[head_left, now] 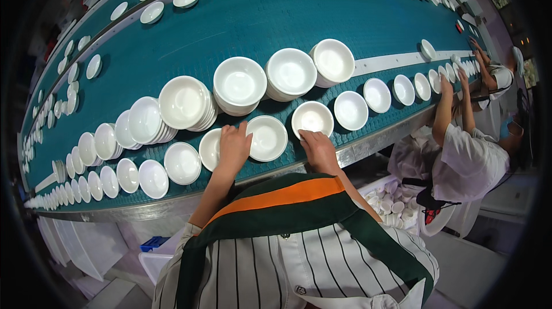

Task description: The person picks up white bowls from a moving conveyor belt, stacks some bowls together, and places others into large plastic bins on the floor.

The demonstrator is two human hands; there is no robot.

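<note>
L hand: fingers bent, narrow spread, betw. 2 bowls. Thumb side at left rim of centre bowl; fingers over right part of left bowl. Firm hold or mere touch: can't tell, undersides hidden.

R hand: fingers close tog. at near rim of right bowl, toward its left. Pinch or light contact, can't tell.

Posn: all 3 in front row on near belt, person's side of tall stacks.

Edges: metal edge runs just nearer than row; narrow green strip betw. Far side: stacks close behind, more or less a wall; white divider shows R of them.

Room: slim gap betw. centre & right bowls; L hand's slot tight. Wide belt spreads beyond stacks, a few bowls far off. To R, row runs on to co-worker, arms over the belt, well apart.

Orient.: 3 bowls mouth up, bases hidden, approx. level. Round, so no long axis in plan. Stacked bowls also mouth up; those further L look tipped, but lens bends that end, can't be sure.
</note>
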